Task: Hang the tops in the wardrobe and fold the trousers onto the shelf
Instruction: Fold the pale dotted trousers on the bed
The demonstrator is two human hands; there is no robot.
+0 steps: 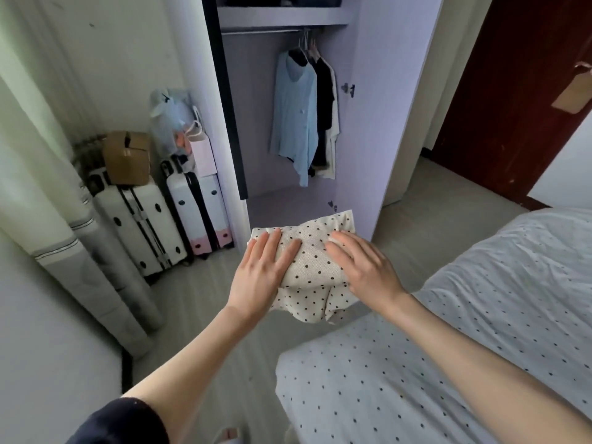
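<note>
Left hand (262, 267) flat on the left half of the folded dotted trousers (315, 270), fingers straight; right hand (363, 267) pressing the right half, thumbs hidden beneath (probably supporting). Bundle carried in mid-air before the open wardrobe (368, 123), off the bed's (448, 347) near corner. Best kept level, loose lower flap tucked, then slid onto the shelf (282, 19) above the hung tops (304, 116).

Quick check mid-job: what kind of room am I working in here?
Most likely a bedroom. An open wardrobe has tops hanging on its rail, a bed with a dotted sheet sits to the right, and suitcases stand against the wall.
</note>
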